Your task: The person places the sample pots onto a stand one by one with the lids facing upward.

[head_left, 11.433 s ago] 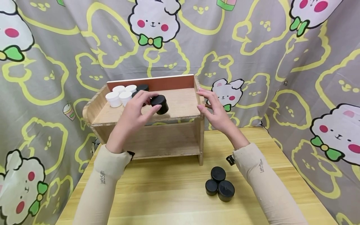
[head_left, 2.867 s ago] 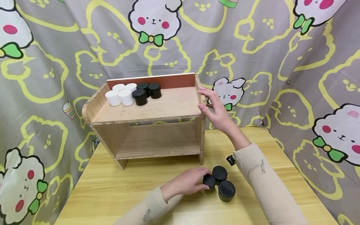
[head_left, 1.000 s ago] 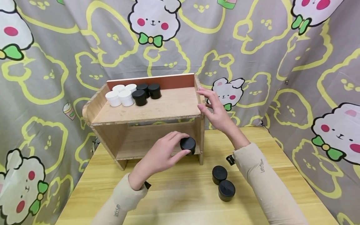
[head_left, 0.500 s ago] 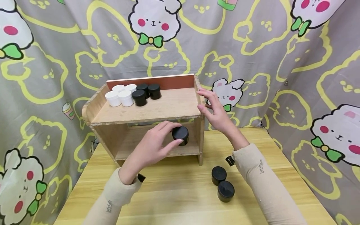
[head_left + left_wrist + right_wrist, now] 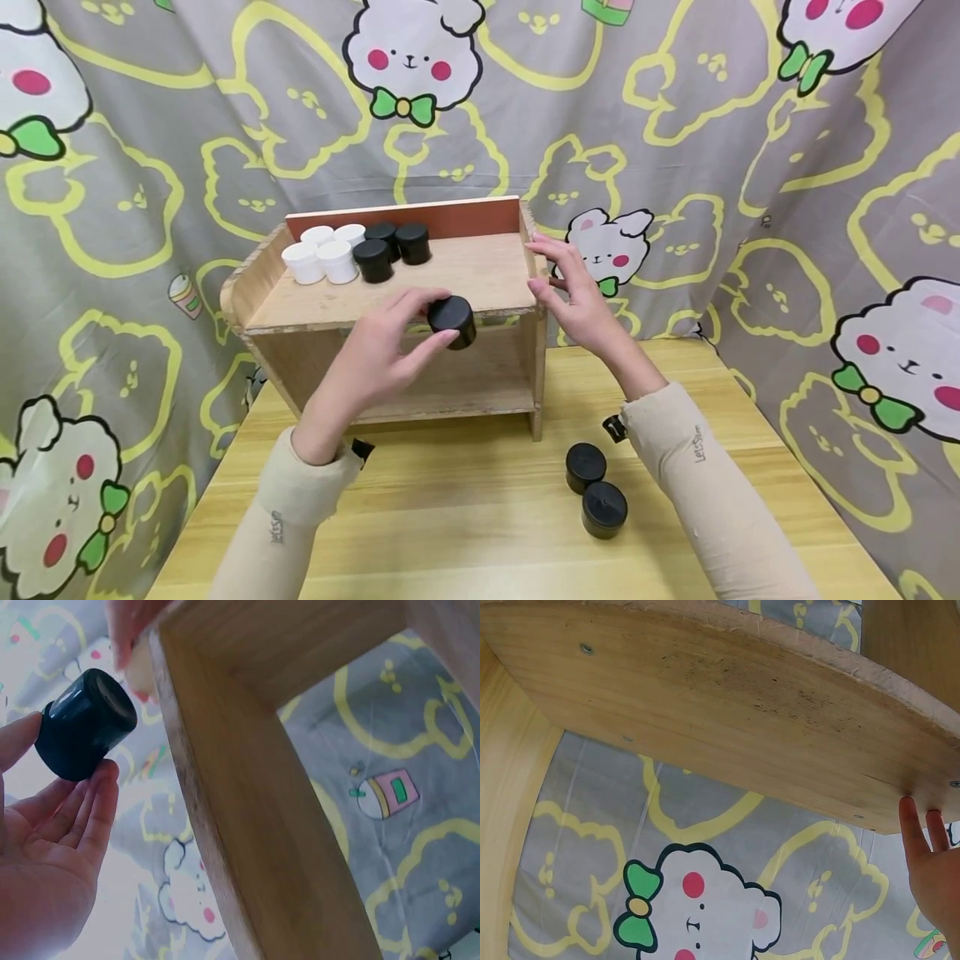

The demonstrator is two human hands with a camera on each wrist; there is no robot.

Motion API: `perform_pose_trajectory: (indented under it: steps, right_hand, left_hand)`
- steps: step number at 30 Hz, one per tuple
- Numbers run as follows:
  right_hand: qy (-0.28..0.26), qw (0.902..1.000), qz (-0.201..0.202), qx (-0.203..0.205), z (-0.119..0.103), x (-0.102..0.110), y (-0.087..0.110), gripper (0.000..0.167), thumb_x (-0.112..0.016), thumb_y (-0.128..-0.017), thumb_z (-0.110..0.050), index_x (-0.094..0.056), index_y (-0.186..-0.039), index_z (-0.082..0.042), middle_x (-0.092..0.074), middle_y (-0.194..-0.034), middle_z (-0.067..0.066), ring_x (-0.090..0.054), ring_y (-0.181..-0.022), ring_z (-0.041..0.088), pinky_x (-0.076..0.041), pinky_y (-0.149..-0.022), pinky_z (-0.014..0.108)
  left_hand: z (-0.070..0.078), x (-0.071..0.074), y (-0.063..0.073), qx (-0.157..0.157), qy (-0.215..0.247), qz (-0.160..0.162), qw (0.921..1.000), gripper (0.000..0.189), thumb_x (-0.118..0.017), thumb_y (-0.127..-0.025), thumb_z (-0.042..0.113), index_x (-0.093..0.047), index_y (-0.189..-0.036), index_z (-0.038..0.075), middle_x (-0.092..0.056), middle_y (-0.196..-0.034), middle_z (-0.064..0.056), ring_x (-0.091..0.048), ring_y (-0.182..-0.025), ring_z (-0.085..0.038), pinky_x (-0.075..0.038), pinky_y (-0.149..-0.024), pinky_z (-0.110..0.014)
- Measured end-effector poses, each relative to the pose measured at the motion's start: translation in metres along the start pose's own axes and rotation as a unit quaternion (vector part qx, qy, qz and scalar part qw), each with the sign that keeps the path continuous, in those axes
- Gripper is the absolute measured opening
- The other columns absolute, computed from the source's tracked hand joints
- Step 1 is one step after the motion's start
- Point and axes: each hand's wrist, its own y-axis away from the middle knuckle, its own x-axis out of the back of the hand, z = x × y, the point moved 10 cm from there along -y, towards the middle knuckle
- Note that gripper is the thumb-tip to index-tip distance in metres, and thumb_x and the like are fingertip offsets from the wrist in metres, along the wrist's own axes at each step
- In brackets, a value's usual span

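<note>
My left hand (image 5: 375, 350) pinches a small black lidded jar (image 5: 452, 322) between thumb and fingers, in front of the upper shelf's front edge. In the left wrist view the jar (image 5: 86, 724) is tilted, its base facing away from the palm (image 5: 52, 870). My right hand (image 5: 581, 304) touches the right side panel of the wooden shelf unit (image 5: 465, 283). Its extended fingertips (image 5: 907, 806) rest on the panel's outer face in the right wrist view. On the upper shelf stand several white jars (image 5: 336, 261) at the left, with three black jars (image 5: 374, 260) beside them.
Two black jars, a rear one (image 5: 586, 467) and a front one (image 5: 603, 509), stand on the wooden table (image 5: 450, 517) at the right, near my right forearm. A lower shelf (image 5: 465, 383) lies beneath the upper one. A patterned curtain (image 5: 675, 125) hangs behind and at both sides.
My left hand has taken a black jar from the group on the table and raised it up and leftward to the upper shelf's edge. My right hand has stayed at the side panel.
</note>
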Motion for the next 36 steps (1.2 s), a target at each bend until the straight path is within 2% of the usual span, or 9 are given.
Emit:
perform_pose_trajectory:
  steps: [6,10,13,17,21,25,30,33,36]
  right_hand:
    - [0.014,0.9999,-0.002,0.005,0.019,0.000,-0.001,0.048,-0.060,-0.105,-0.013,-0.046,-0.151,-0.013,-0.033,-0.165,0.007,-0.038,-0.149,0.031,-0.046,-0.110,0.064]
    - [0.017,0.9998,-0.005,0.006,0.022,0.001,-0.001,0.049,-0.061,-0.105,-0.022,-0.047,-0.152,-0.019,-0.034,-0.166,0.000,-0.039,-0.149,0.025,-0.047,-0.110,0.061]
    - [0.018,0.9998,-0.004,0.009,0.021,0.001,-0.001,0.048,-0.060,-0.106,-0.023,-0.047,-0.152,-0.019,-0.034,-0.165,-0.001,-0.039,-0.149,0.025,-0.047,-0.110,0.062]
    - [0.020,0.9998,-0.005,0.008,0.021,0.001,-0.001,0.048,-0.060,-0.106,-0.022,-0.047,-0.152,-0.017,-0.034,-0.166,0.000,-0.039,-0.149,0.026,-0.047,-0.110,0.062]
    - [0.016,0.9999,-0.003,0.004,0.017,0.000,-0.001,0.048,-0.058,-0.105,-0.014,-0.046,-0.151,-0.009,-0.033,-0.165,0.008,-0.038,-0.149,0.032,-0.045,-0.110,0.064]
    - [0.009,1.0000,-0.004,0.001,-0.002,0.000,0.000,0.047,-0.057,-0.103,-0.005,-0.045,-0.149,-0.001,-0.033,-0.164,0.018,-0.037,-0.149,0.039,-0.043,-0.110,0.067]
    - [0.006,1.0000,-0.007,0.001,-0.020,0.002,0.001,0.046,-0.057,-0.104,-0.008,-0.045,-0.147,0.001,-0.033,-0.163,0.021,-0.037,-0.148,0.040,-0.043,-0.110,0.067]
    - [0.005,1.0000,-0.006,0.001,-0.019,0.002,0.001,0.046,-0.057,-0.104,-0.007,-0.045,-0.147,0.002,-0.033,-0.162,0.021,-0.037,-0.148,0.040,-0.043,-0.110,0.068]
    - [0.004,1.0000,-0.005,0.001,-0.008,0.000,0.000,0.046,-0.057,-0.103,-0.004,-0.045,-0.148,0.001,-0.033,-0.163,0.020,-0.037,-0.148,0.039,-0.043,-0.110,0.068]
  left_hand:
    - [-0.013,0.013,-0.006,0.009,-0.006,0.020,0.9997,0.039,-0.077,-0.095,0.019,-0.065,-0.130,0.009,-0.068,-0.116,-0.005,-0.063,-0.102,-0.018,-0.054,-0.093,-0.040]
    - [-0.026,0.019,-0.010,0.031,-0.013,0.033,0.9989,0.039,-0.077,-0.095,0.021,-0.066,-0.131,0.008,-0.068,-0.114,-0.007,-0.063,-0.102,-0.021,-0.053,-0.092,-0.042]
    - [-0.035,0.024,-0.012,0.051,-0.021,0.045,0.9975,0.040,-0.077,-0.095,0.022,-0.066,-0.131,0.006,-0.068,-0.115,-0.010,-0.064,-0.102,-0.024,-0.054,-0.092,-0.045]
    - [-0.048,0.028,-0.015,0.069,-0.027,0.065,0.9952,0.041,-0.077,-0.095,0.022,-0.066,-0.130,0.003,-0.068,-0.117,-0.015,-0.065,-0.103,-0.028,-0.054,-0.094,-0.047]
    - [-0.059,0.031,-0.020,0.074,-0.026,0.084,0.9934,0.042,-0.078,-0.094,0.021,-0.066,-0.129,0.001,-0.068,-0.116,-0.017,-0.064,-0.103,-0.030,-0.053,-0.095,-0.047]
    - [-0.068,0.034,-0.024,0.075,-0.032,0.100,0.9916,0.042,-0.079,-0.093,0.022,-0.067,-0.126,-0.001,-0.067,-0.112,-0.019,-0.064,-0.100,-0.032,-0.052,-0.093,-0.048]
    - [-0.080,0.035,-0.027,0.095,-0.043,0.102,0.9893,0.040,-0.078,-0.094,0.023,-0.067,-0.125,-0.001,-0.066,-0.111,-0.020,-0.061,-0.101,-0.032,-0.051,-0.093,-0.047]
    - [-0.086,0.035,-0.030,0.105,-0.047,0.101,0.9883,0.042,-0.077,-0.094,0.023,-0.066,-0.127,-0.001,-0.065,-0.112,-0.020,-0.059,-0.102,-0.033,-0.049,-0.093,-0.046]
    - [-0.093,0.036,-0.032,0.111,-0.055,0.101,0.9871,0.043,-0.078,-0.093,0.023,-0.066,-0.127,-0.001,-0.065,-0.111,-0.020,-0.058,-0.102,-0.034,-0.047,-0.093,-0.046]
